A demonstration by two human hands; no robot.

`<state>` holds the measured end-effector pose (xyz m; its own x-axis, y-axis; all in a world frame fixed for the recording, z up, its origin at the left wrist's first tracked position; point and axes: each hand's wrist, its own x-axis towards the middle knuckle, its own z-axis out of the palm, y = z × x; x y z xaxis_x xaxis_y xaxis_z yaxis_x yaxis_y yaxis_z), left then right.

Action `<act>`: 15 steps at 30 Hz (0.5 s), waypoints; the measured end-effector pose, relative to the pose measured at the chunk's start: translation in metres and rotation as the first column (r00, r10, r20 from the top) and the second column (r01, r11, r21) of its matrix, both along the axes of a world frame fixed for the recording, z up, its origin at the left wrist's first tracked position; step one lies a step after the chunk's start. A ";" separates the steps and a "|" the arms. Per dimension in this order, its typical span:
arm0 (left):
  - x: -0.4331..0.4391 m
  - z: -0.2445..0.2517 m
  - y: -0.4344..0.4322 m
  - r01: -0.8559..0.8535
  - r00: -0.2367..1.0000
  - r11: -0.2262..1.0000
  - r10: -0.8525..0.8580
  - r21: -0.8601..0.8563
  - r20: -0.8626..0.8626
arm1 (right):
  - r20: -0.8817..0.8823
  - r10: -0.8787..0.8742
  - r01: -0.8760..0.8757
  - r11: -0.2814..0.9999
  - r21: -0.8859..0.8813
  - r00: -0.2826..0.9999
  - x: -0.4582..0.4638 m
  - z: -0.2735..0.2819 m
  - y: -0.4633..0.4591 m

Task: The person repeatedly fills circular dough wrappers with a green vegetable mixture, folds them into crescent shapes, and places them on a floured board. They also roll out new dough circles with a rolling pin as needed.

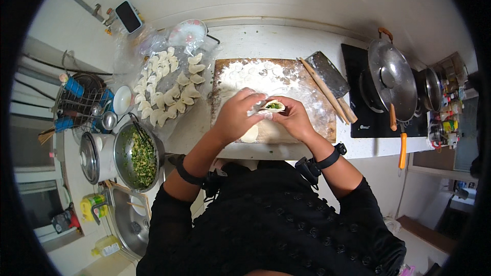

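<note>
A half-folded dumpling (274,106) with green filling showing is held above a floured wooden board (322,122). My right hand (293,117) grips it from the right, thumb and fingers around the wrapper. My left hand (239,113) is at its left side, fingers and thumb curved at the wrapper's edge; how firmly they pinch it is hard to tell. A flat round dough wrapper (250,133) lies on the board below my left hand. More flour-covered dough rounds (268,66) lie near the board's far edge. Folded dumplings (168,97) sit in curved rows on plastic film at the left.
A steel bowl of chopped green filling (142,157) stands at the left, near the sink (128,214). A rolling pin (322,88) and a cleaver (328,73) lie across the board's right side. Beyond them, a lidded pan (393,80) stands on a black cooktop (368,128).
</note>
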<state>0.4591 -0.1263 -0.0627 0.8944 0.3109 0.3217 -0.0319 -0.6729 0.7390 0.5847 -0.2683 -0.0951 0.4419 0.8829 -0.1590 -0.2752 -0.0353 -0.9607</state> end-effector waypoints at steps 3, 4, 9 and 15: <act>-0.008 0.006 -0.007 -0.019 0.998 0.991 0.011 0.136 0.061 | 0.068 0.006 -0.010 0.999 0.054 0.998 -0.011 0.005 0.005; -0.012 0.006 -0.007 -0.028 0.997 0.988 0.016 0.150 0.080 | 0.049 0.026 -0.027 0.999 0.028 0.998 -0.014 0.007 0.005; -0.025 0.010 -0.014 -0.109 0.977 0.989 0.087 0.104 0.194 | -0.054 0.162 -0.155 0.981 0.116 0.985 -0.020 0.015 0.002; -0.031 0.026 -0.017 -0.042 0.994 0.999 0.039 0.019 0.102 | 0.001 0.208 -0.208 0.975 0.078 0.978 -0.023 0.028 -0.005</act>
<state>0.4281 -0.1429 -0.0369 0.8435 0.3385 0.4171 -0.0786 -0.6903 0.7192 0.5615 -0.2730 -0.0668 0.2463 0.9651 -0.0889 -0.2762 -0.0181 -0.9609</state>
